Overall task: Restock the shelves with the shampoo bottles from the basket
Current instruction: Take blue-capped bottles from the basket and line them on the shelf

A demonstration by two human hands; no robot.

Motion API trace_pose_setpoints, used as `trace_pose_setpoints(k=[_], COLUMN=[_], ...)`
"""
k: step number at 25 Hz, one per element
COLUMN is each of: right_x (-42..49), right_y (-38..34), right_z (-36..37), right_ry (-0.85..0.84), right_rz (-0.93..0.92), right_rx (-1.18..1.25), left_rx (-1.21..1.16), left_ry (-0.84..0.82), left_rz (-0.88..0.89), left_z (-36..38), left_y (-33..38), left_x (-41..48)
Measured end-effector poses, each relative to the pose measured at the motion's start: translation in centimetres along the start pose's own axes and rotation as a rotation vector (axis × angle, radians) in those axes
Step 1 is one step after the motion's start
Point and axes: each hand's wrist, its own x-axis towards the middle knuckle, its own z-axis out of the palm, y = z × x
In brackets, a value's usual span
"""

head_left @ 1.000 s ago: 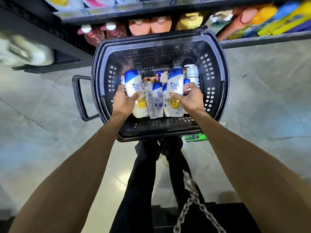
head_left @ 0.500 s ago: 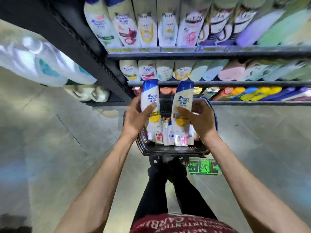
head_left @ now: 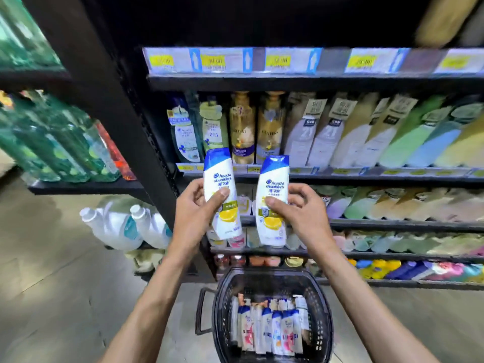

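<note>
Head view: our left hand (head_left: 192,216) and right hand (head_left: 301,214) each grip a shampoo bottle (head_left: 222,192) before the shelves (head_left: 366,176); at six o'clock, the basket (head_left: 320,323) holds many more, so restocking seems barely started.

Head-worn view, forward-down, close to shelves (head_left: 392,224)

black basket (head_left: 323,323) on tiled floor (head_left: 52,271).

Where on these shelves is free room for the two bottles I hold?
The top shelf looks bare above the price tags, left of a blurred beige pack. The row with gold bottles is packed edge to edge, and the lower rows too. Behind your shampoo bottles I cannot see.
</note>
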Motion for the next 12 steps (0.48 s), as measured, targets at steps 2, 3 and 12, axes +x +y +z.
trace_pose_setpoints(k=[2,3,12], right_x=[0.7,1.0,2.5], right_y=[-3.1,-4.6,-13.2], right_z=[0.8,1.3,3.8], right_ry=[-0.02,-0.026,-0.076], right_rz=[-0.058,-0.082,-0.3], right_rx=[0.012,0.019,-0.01], left_rx=[-0.003,-0.011,-0.035], left_ry=[-0.007,-0.008,-0.049], left_rz=[0.075,0.108,0.254], left_z=[0.0,0.0,-0.9], left_y=[3.3,4.8,12.8], left_x=[0.9,1.3,3.4])
